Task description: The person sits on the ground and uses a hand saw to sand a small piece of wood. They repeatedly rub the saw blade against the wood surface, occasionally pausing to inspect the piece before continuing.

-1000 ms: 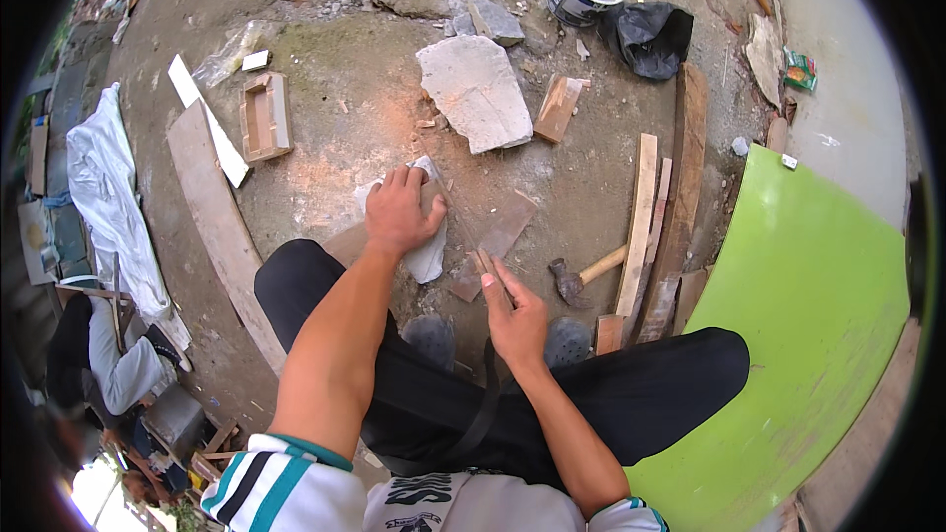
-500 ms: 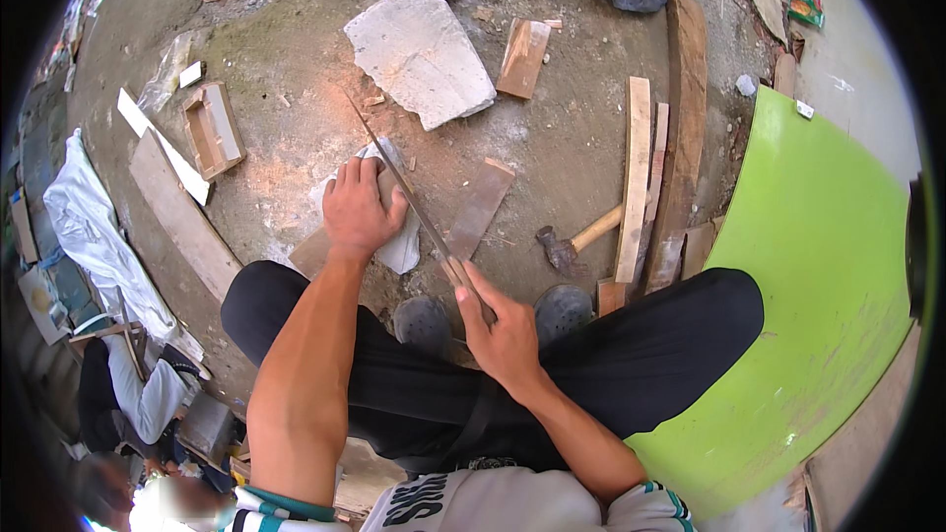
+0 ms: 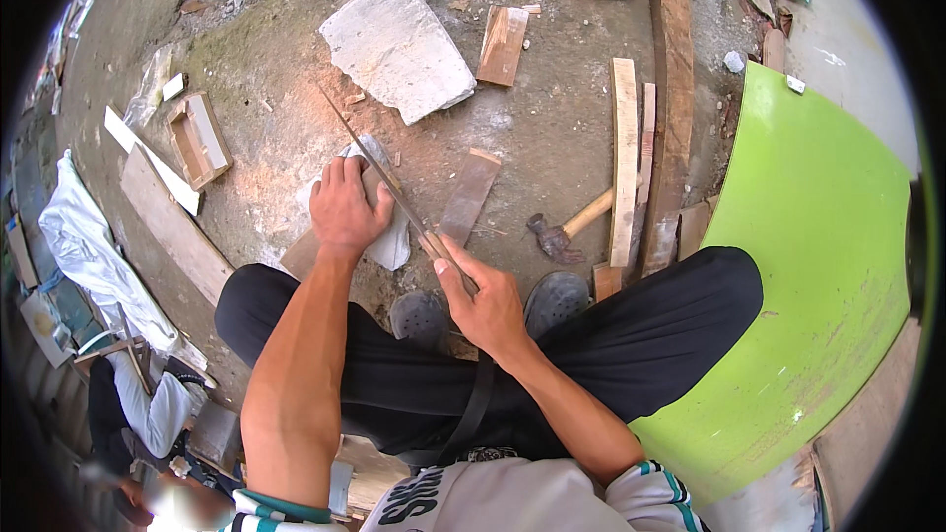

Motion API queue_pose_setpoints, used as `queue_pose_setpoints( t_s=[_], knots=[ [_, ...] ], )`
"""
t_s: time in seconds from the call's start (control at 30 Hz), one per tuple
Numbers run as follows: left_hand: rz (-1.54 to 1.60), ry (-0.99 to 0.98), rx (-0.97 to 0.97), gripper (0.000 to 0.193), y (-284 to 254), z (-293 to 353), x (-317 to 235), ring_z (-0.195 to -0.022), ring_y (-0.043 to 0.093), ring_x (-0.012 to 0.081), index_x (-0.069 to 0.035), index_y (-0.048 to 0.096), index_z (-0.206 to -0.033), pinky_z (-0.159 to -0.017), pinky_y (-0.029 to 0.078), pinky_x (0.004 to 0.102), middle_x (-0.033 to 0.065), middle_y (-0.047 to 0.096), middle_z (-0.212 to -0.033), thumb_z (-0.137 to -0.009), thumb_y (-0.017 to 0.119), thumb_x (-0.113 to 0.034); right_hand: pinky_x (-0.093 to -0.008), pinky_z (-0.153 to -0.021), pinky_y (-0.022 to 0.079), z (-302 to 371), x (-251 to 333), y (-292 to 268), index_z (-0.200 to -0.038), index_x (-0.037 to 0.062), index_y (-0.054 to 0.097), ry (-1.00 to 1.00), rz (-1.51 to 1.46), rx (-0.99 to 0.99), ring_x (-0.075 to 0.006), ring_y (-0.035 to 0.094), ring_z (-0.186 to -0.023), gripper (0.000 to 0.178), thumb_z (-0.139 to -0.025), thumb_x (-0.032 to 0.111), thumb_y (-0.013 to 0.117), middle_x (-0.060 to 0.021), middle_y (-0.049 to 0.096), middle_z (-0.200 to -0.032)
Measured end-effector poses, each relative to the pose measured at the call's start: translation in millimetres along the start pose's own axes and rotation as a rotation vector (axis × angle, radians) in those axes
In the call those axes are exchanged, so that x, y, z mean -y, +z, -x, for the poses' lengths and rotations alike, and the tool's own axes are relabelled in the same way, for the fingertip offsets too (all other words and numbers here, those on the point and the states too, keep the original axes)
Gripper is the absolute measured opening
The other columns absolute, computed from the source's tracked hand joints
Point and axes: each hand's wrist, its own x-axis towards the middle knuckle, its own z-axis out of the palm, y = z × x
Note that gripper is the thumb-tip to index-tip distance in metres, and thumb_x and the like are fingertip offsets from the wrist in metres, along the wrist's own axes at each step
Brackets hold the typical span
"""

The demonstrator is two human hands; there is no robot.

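Note:
My right hand (image 3: 483, 303) is wrapped round the wooden handle of a handsaw (image 3: 393, 191). Seen nearly edge-on, the thin blade slants away to the far left. My left hand (image 3: 345, 205) presses down on a wooden board (image 3: 302, 253), most of it hidden beneath the palm. A pale flat stone (image 3: 393, 245) lies under that board. The blade passes just right of my left thumb, against the board's end; the exact contact is hard to make out. Right of the blade, a short brown board (image 3: 471, 197) rests on the ground.
A claw hammer (image 3: 558, 238) lies near my right shoe, beside long wooden strips (image 3: 623, 163) and a thick plank (image 3: 671, 118). Farther off are a big pale slab (image 3: 399, 54) and a wood block (image 3: 503, 44). A green sheet (image 3: 808, 266) lies right. Another person sits lower left.
My right hand has pushed the saw slightly forward, away from my body. My left hand keeps pressing on the board. The whole view has shifted a little.

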Motion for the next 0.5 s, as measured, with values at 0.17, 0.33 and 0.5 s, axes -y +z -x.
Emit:
queue_pose_setpoints(
  t_s=[0.17, 0.33, 0.5],
  knots=[
    [0.024, 0.023, -0.034, 0.036, -0.4, 0.4, 1.1, -0.093, 0.061, 0.0349, -0.004, 0.057, -0.107, -0.080, 0.048, 0.0450, 0.0146, 0.058, -0.099, -0.083, 0.063, -0.029, -0.0390, -0.074, 0.055, 20.1, -9.7, -6.5, -0.129, 0.0005, 0.067, -0.056, 0.028, -0.050, -0.0379, 0.074, -0.087, 0.040, -0.099, 0.028, 0.065, -0.0275, 0.072, -0.094],
    [0.010, 0.023, -0.038, 0.035, 1.8, 0.6, 1.2, -0.093, 0.061, 0.0349, -0.005, 0.057, -0.108, -0.080, 0.048, 0.0452, 0.0143, 0.057, -0.098, -0.083, 0.063, -0.029, -0.0386, -0.074, 0.056, -6.3, -5.3, 4.7, -0.128, 0.0003, 0.067, -0.038, 0.036, -0.019, -0.0361, 0.074, -0.088, 0.040, -0.099, 0.027, 0.065, -0.0283, 0.072, -0.094],
    [0.002, 0.007, -0.023, 0.036, 1.8, 2.9, 5.9, -0.093, 0.061, 0.0344, -0.005, 0.056, -0.108, -0.080, 0.048, 0.0449, 0.0140, 0.057, -0.098, -0.083, 0.063, -0.030, -0.0343, -0.078, 0.055, 23.6, -6.3, -12.6, -0.130, 0.0005, 0.066, 0.002, -0.008, 0.006, -0.0258, 0.076, -0.093, 0.040, -0.100, 0.028, 0.065, -0.0270, 0.073, -0.099]
  ],
)
